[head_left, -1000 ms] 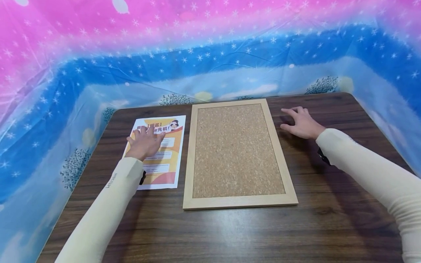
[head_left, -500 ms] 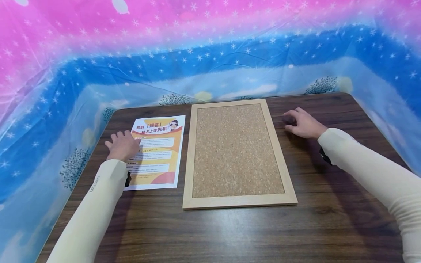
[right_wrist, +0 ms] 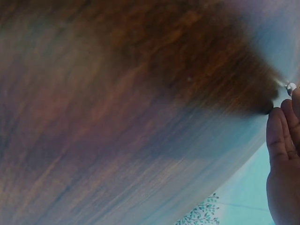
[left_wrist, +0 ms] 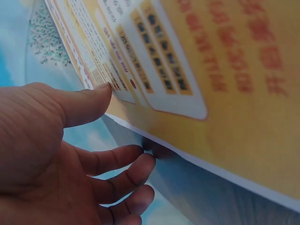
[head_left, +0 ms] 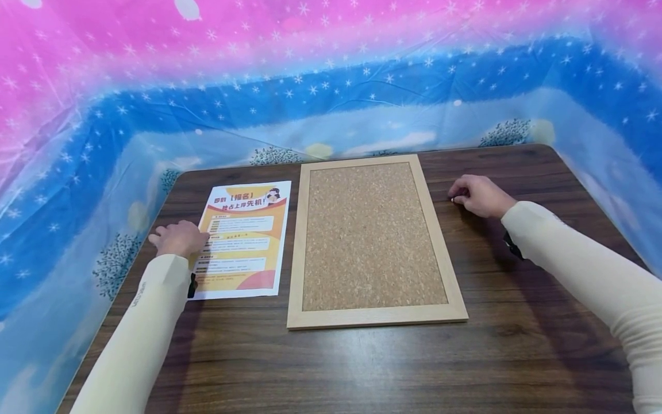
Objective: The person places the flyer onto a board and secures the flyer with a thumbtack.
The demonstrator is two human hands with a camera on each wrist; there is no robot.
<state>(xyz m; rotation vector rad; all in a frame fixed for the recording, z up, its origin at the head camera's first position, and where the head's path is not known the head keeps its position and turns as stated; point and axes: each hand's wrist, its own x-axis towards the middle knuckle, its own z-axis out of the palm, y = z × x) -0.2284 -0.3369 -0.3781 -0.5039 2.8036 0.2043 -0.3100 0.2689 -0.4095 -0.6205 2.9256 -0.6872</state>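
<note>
Left hand (head_left: 178,239) loosely spread at left edge of yellow-and-white printed paper sheet (head_left: 240,244), left of pale-wood-framed tan cork board (head_left: 374,238). Right hand (head_left: 481,197) pinches tiny shiny piece (right_wrist: 291,87); weak pinch could drop it. Sheet may crease if nudged.

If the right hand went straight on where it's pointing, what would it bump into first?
Most likely the wooden frame of the corkboard, across a strip of table from the right hand. Height is hard to judge, so it might pass over.
</note>
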